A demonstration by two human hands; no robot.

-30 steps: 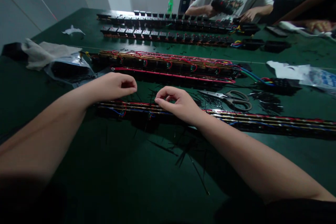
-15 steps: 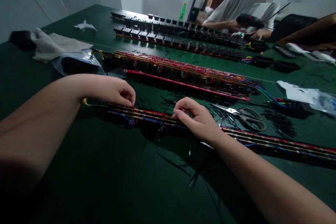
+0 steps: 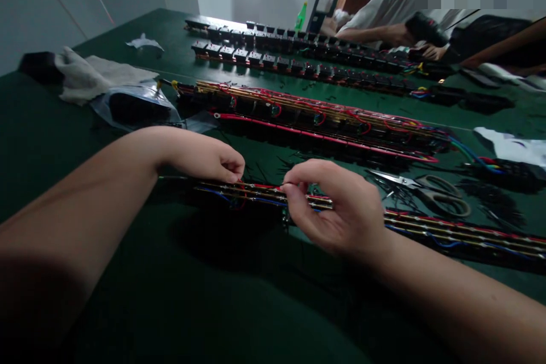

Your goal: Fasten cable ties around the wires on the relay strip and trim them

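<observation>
A long narrow wired bar [image 3: 460, 233], with brass-coloured rods and red and blue wires along its top, lies across the table in front of me. My left hand [image 3: 209, 156] is closed in a pinch at its left part, fingertips down at the red wire. What those fingers grip is hidden. Farther right, my right hand [image 3: 341, 205] arches over the same bar, thumb and forefinger pressed together just above the red wire. Something small and dark shows at that pinch, too small to name. Scissors [image 3: 430, 190] with dark handles lie behind the right hand.
Beyond lies a second wired bar [image 3: 324, 111] with a thick red cable [image 3: 324, 137]. Rows of black blocks [image 3: 273, 62] stand farther back, near a green bottle [image 3: 301, 16]. Cloth [image 3: 98, 74] and a plastic bag [image 3: 140, 105] lie left. Another person's arm [image 3: 379, 34] holds a dark tool.
My right hand has turned, its arched fingers now nearer the camera, with the pinch still over the bar. The whole view has shifted slightly, so the table's things sit farther right.
</observation>
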